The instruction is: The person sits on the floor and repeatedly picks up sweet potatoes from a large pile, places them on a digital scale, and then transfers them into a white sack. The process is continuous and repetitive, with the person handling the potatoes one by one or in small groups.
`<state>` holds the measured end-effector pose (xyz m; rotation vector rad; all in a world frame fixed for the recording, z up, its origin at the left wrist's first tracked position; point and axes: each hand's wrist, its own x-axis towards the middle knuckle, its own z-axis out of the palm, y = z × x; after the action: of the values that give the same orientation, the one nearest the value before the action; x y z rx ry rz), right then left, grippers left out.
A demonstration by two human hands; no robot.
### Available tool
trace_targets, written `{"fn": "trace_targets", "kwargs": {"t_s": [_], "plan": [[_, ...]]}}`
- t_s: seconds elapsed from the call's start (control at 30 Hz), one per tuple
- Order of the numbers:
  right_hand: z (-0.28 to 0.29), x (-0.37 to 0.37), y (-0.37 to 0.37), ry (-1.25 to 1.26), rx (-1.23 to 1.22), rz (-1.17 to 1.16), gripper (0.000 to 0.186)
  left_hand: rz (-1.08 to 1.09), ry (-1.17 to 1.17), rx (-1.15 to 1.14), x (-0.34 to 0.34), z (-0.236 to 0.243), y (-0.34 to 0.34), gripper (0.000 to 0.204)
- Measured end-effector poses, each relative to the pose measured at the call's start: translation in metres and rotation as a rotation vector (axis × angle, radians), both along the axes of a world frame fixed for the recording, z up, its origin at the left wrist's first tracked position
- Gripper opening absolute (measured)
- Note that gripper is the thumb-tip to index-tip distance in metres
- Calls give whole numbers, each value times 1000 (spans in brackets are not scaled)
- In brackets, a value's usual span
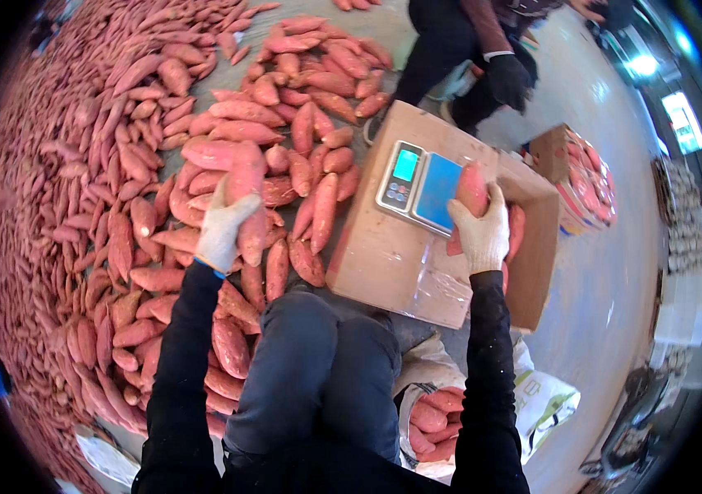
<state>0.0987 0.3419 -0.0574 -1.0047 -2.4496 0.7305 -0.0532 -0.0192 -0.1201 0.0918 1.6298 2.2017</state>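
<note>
While the left hand [223, 231] in a pale glove is grasping a long sweet potato [248, 198] above the big heap [92, 206], the right hand [483, 234], gloved in the same manner, is grasping a shorter sweet potato [472, 188] at the right edge of the digital scale [411, 188]. The fingers of the left hand are around the long one, which stands nearly upright in the view and covers a part of other sweet potatoes behind it. Whether the shorter one touches the blue plate [436, 190] of the scale, I cannot tell. The scale has a lit green-blue display [406, 165] on its left part, and it rests on flat brown cardboard [384, 262]. Just beside it, on the right, is a cardboard box [539, 276] with some sweet potatoes inside, partly hidden by the right hand. On the near side, next to the person's knees [322, 362], a pale sack [418, 367] contains more sweet potatoes. Farther to the right, another filled box [547, 153] is standing on the floor [594, 317]. At the far side, a co-worker in dark trousers is seen, with a dark glove [509, 82] on one hand.
</note>
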Motion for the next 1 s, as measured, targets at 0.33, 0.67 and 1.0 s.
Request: {"fn": "trace_targets", "kwargs": {"t_s": [0.33, 0.67, 1.0], "plan": [[-40, -32, -5, -104, -8, 31, 83, 347, -339, 582, 23, -48, -126, 46], [-46, 5, 10, -6, -191, 128, 81, 984, -405, 326, 27, -62, -289, 64], [-40, -18, -9, 45, -32, -36, 77, 606, 185, -1229, -32, -193, -541, 53]]}}
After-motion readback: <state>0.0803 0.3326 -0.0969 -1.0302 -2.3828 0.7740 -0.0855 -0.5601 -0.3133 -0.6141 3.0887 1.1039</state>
